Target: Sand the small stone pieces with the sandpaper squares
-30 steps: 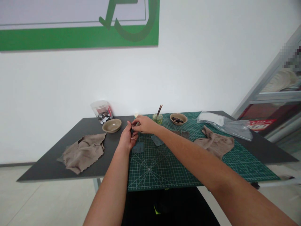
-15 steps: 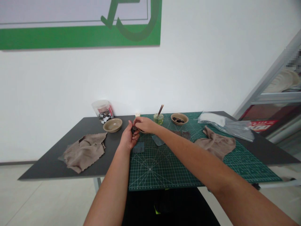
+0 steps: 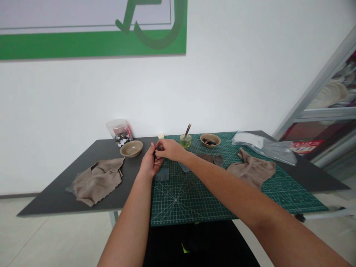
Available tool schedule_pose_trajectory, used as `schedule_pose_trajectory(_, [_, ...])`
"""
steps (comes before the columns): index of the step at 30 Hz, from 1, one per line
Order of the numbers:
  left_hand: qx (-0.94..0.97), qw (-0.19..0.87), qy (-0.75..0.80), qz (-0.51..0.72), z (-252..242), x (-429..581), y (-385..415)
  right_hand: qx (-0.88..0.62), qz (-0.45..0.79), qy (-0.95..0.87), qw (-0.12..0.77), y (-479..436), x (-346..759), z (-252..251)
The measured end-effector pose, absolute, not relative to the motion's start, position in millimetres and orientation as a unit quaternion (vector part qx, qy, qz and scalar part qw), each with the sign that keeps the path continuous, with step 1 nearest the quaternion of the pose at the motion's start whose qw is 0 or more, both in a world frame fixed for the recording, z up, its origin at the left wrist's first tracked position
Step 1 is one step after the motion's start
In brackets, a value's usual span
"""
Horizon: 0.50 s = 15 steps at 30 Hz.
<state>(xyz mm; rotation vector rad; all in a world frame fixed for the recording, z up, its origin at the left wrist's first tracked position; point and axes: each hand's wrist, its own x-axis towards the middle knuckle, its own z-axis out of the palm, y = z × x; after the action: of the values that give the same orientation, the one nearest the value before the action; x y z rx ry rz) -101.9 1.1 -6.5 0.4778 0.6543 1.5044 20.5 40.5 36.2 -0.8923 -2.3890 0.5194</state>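
Note:
Over the far left part of the green cutting mat [image 3: 194, 200], my two hands meet. My left hand [image 3: 150, 163] is closed around something small and dark, its thumb pointing up; most of the thing is hidden by the fingers. My right hand [image 3: 171, 150] comes across from the right with its fingertips pinched together at the left hand's fingers. What those fingertips hold is too small to make out. Just below the hands lies a blue-grey patch [image 3: 162, 174], with another bluish piece [image 3: 184, 167] partly behind my right wrist. Dark brown pieces [image 3: 218, 160] lie farther right.
An empty-looking tan bowl [image 3: 131, 148] and a clear tub [image 3: 120, 132] of small pieces stand left. Behind are a glass jar [image 3: 185, 140] with sticks and a bowl [image 3: 210, 140] of dark bits. Brown cloths [image 3: 100, 180] flank the hands; a plastic bag [image 3: 267, 146] lies right.
My right fingertips have moved down and in over the dark thing in my left hand, which shows less now. The whole view has shifted slightly.

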Motion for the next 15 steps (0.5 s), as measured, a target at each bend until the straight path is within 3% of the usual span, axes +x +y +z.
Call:
schedule_pose_trajectory(3, [0.194,0.657,0.290,0.668,-5.5,-104.0,0.2,-0.381,0.187,-0.858,0.289,44.9,26.0,33.4])
schedule_pose_trajectory(9, [0.195,0.665,0.303,0.654,-2.6,-104.4,-2.8,-0.478,0.090,-0.863,0.137,58.8,38.5,16.1])
schedule_pose_trajectory(15, [0.215,0.667,0.305,0.645,-0.9,-103.2,-4.7,-0.489,0.028,-0.865,0.108,54.2,35.6,10.8])
